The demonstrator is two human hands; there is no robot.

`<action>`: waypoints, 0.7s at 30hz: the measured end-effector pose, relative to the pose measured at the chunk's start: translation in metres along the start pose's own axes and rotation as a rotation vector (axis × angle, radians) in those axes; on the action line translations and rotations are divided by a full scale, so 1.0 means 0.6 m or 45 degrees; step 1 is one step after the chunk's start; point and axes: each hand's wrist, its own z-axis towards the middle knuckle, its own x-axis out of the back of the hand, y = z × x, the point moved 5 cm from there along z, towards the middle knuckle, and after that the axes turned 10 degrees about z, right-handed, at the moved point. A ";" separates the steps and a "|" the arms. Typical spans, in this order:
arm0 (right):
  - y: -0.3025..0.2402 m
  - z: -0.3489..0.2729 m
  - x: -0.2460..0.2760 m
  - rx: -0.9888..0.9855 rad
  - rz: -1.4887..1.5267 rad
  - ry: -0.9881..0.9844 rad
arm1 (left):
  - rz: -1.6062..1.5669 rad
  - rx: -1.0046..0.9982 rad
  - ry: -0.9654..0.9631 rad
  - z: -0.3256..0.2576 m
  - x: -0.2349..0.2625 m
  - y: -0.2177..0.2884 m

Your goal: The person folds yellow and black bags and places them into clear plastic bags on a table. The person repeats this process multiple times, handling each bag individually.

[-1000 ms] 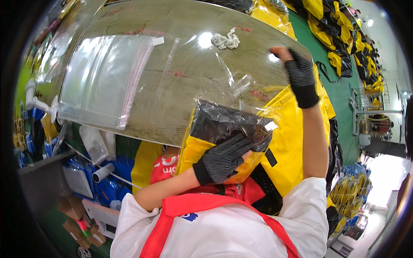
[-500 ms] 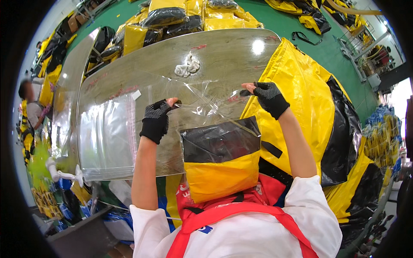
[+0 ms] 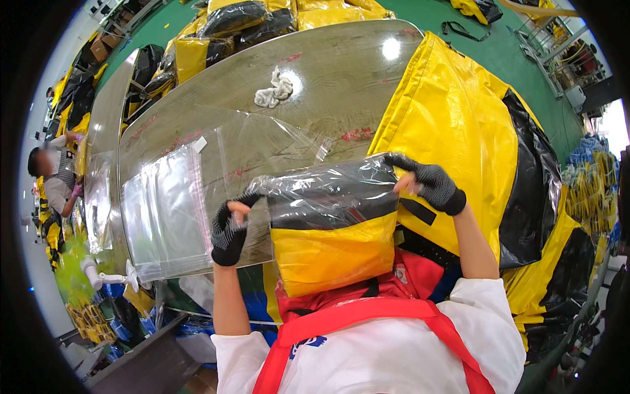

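Note:
A folded yellow-and-black tarpaulin bundle rests against my front at the table's near edge, inside a clear plastic bag. Both of my hands wear black dotted gloves with some bare fingertips. My left hand is closed at the bag's upper left corner, its fingers slightly blurred. At the upper right corner, my right hand pinches the plastic, with thumb below and fingers bent over the edge. The film lies over the black upper part of the bundle.
On the grey table lie flat clear bags at left and a crumpled white cloth. A large yellow-black tarpaulin piece covers the right side. Packed bundles are piled beyond. Another person works at far left.
Both hands have come down toward me, from above the bundle to the bag's upper corners. The loose upper plastic now lies closer over the black part.

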 end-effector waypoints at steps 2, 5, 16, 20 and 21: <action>-0.002 -0.033 -0.015 0.170 -0.559 -0.164 | 0.598 -0.153 -0.344 0.001 -0.003 0.030; -0.049 -0.067 -0.014 0.008 -0.832 -0.150 | 1.125 -0.126 0.072 -0.004 0.088 0.039; -0.130 0.026 -0.076 0.251 -1.124 0.438 | 1.699 -0.869 -0.255 0.074 -0.189 0.267; -0.089 0.027 0.005 0.231 -0.975 0.604 | 1.823 -0.775 -0.028 0.115 -0.105 0.222; -0.076 0.037 0.025 0.302 -0.908 0.604 | 1.759 -0.762 -0.026 0.123 -0.073 0.190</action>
